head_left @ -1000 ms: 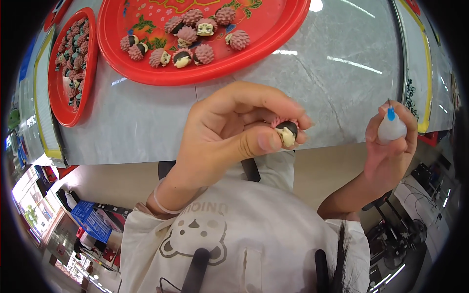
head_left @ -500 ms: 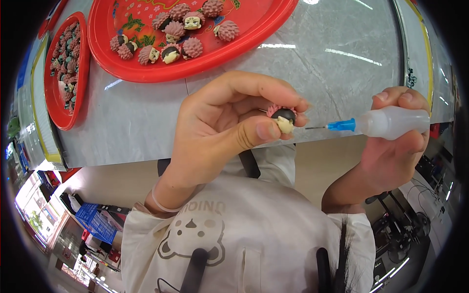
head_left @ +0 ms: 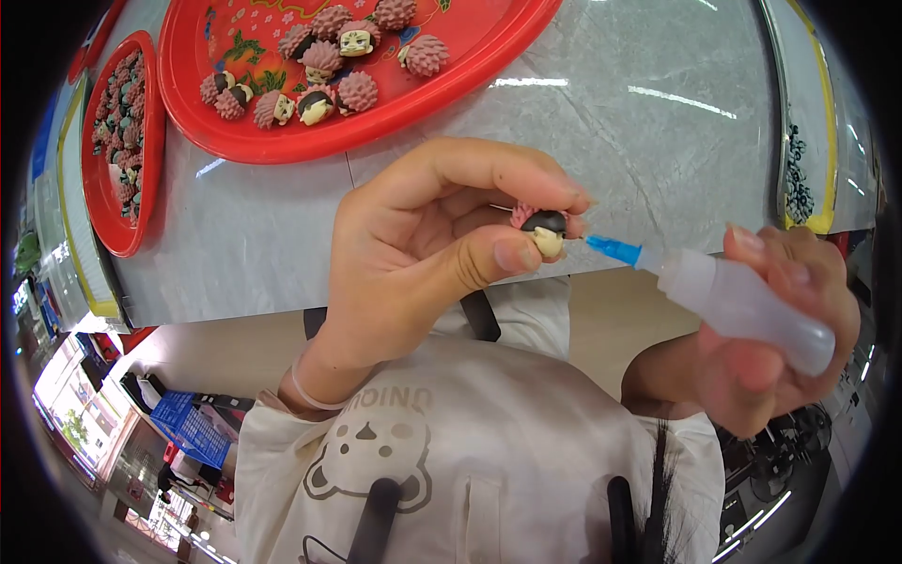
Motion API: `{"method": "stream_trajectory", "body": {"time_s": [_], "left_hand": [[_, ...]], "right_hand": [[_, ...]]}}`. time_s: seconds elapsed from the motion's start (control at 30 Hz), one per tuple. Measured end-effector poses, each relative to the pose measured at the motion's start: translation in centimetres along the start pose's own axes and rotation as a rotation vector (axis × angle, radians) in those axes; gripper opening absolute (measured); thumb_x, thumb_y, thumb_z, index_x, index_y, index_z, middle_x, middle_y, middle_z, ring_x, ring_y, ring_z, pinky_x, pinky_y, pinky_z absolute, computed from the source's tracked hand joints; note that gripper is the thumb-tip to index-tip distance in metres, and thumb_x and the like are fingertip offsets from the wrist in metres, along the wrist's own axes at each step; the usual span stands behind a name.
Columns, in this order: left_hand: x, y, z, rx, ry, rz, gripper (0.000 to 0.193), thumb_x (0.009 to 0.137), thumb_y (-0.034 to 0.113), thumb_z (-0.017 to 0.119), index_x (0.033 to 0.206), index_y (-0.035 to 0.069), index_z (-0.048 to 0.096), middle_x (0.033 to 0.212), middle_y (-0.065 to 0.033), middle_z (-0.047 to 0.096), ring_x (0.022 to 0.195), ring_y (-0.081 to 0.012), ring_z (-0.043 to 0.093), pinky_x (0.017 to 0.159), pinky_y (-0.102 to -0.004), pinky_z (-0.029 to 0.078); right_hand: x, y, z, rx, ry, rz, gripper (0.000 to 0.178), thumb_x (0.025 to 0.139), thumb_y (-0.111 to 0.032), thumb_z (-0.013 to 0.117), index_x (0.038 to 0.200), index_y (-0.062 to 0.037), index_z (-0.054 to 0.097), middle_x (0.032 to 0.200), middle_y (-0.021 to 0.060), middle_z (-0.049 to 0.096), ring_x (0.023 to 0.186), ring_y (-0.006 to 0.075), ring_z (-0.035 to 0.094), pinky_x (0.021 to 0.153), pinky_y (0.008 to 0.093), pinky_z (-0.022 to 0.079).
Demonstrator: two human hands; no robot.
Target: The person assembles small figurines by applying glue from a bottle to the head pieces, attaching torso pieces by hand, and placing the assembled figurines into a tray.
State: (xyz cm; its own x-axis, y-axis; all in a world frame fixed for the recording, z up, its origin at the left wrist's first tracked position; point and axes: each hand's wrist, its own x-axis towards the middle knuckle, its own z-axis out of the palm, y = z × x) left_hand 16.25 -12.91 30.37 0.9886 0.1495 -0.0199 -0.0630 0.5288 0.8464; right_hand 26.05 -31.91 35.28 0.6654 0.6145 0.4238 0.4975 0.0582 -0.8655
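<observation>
Between thumb and fingertips, my left hand (head_left: 413,240) pinches a small figurine head (head_left: 544,232) with pink spiky hair, a black band and a cream face. My right hand (head_left: 780,329) grips a translucent squeeze bottle (head_left: 742,305) with a blue needle tip (head_left: 615,250). The bottle tilts, its base lower right and its tip pointing up and left at the head. Tip and head look very close; whether the thin needle touches the head I cannot tell.
A large red tray (head_left: 310,148) with several similar heads (head_left: 358,91) lies on the grey table (head_left: 648,141). At the left stands a smaller red tray (head_left: 113,235) full of small pink and dark parts. Small dark pieces (head_left: 799,179) lie along the right edge.
My right hand has moved down and tilted the bottle, bringing its blue tip left, closer to the head. My left hand stays nearly in place, the head turned slightly.
</observation>
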Motion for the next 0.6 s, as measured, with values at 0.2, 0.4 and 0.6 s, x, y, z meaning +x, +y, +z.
{"method": "stream_trajectory", "body": {"time_s": [0.2, 0.4, 0.6], "left_hand": [[-0.03, -0.14, 0.06, 0.026, -0.005, 0.021, 0.030, 0.078, 0.020, 0.063, 0.096, 0.000, 0.049, 0.095, -0.0173, 0.053, 0.080, -0.0214, 0.058, 0.065, -0.0267, 0.050], [-0.07, 0.14, 0.24, -0.011, 0.014, -0.016, 0.031, 0.078, 0.019, 0.063, 0.096, -0.001, 0.048, 0.094, -0.0176, 0.053, 0.081, -0.0216, 0.059, 0.066, -0.0262, 0.051], [-0.02, 0.29, 0.03, -0.032, 0.032, -0.041, 0.031, 0.078, 0.019, 0.063, 0.096, -0.001, 0.048, 0.095, -0.0179, 0.052, 0.082, -0.0222, 0.059, 0.067, -0.0250, 0.052]], "right_hand": [[-0.31, -0.03, -0.12, 0.023, 0.036, -0.035, 0.052, 0.079, -0.039, 0.057, 0.100, 0.0074, 0.048, 0.087, 0.0234, 0.055, 0.077, 0.0236, 0.054, 0.068, 0.0271, 0.043], [-0.67, -0.11, -0.09, 0.046, 0.069, -0.071, 0.052, 0.080, -0.039, 0.056, 0.102, 0.0078, 0.047, 0.090, 0.0228, 0.053, 0.079, 0.0243, 0.054, 0.069, 0.0271, 0.044], [-0.96, 0.01, -0.01, 0.074, 0.094, -0.109, 0.053, 0.080, -0.039, 0.055, 0.104, 0.0082, 0.046, 0.092, 0.0222, 0.052, 0.082, 0.0251, 0.053, 0.070, 0.0272, 0.045]]}}
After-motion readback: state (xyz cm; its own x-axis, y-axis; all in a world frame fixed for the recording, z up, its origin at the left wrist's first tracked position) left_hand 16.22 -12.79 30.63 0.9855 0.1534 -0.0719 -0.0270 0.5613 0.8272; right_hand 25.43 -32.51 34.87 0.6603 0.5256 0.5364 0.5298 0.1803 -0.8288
